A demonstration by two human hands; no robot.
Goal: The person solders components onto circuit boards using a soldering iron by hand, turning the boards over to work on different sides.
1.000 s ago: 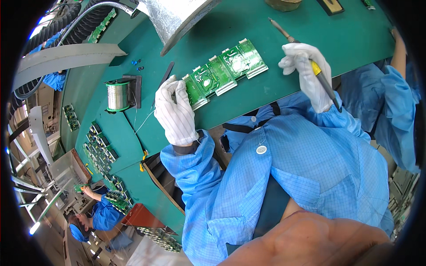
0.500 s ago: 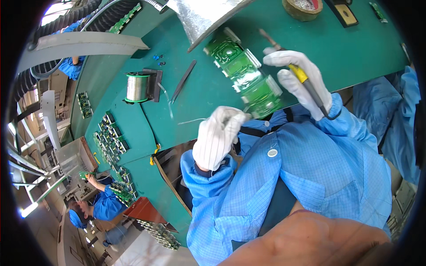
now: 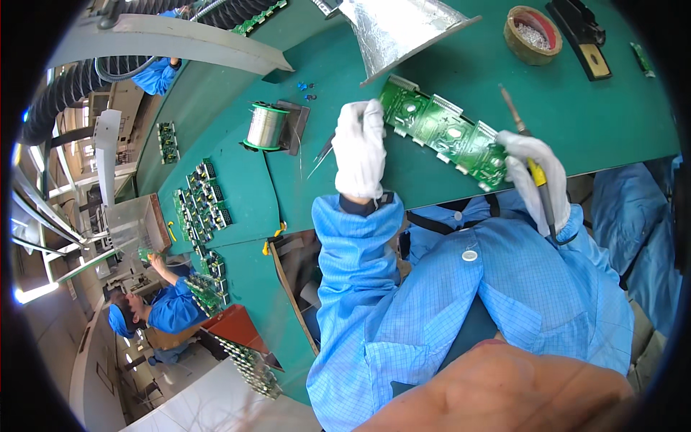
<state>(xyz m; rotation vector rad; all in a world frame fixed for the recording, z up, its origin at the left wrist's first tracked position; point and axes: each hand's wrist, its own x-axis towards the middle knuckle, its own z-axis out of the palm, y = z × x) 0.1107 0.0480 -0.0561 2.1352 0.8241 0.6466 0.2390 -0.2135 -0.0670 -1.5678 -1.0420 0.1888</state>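
Observation:
A long green circuit board (image 3: 450, 137) lies slantwise in front of me on the green bench, with white connectors along its edges. My left hand (image 3: 360, 147), in a white glove, is closed at its left end, the fingertips against the board's edge. My gloved right hand (image 3: 536, 169) is wrapped round a soldering iron (image 3: 538, 173) with a yellow and black handle. The iron's tip points away from me, off the board, and the fingers meet the board's right end. Dark tweezers (image 3: 324, 153) show beside my left hand, partly covered by it.
A solder wire spool (image 3: 266, 128) stands to the left. Beyond the board are a foil-covered hood (image 3: 403, 36), a round tub (image 3: 533, 36) and an iron stand (image 3: 586, 43). More circuit boards (image 3: 201, 205) lie at the left, where a co-worker in blue (image 3: 169, 302) sits.
The board has turned to a flatter slant. My left hand has moved from its near end up to its left end. My right hand has come to the board, still with the iron.

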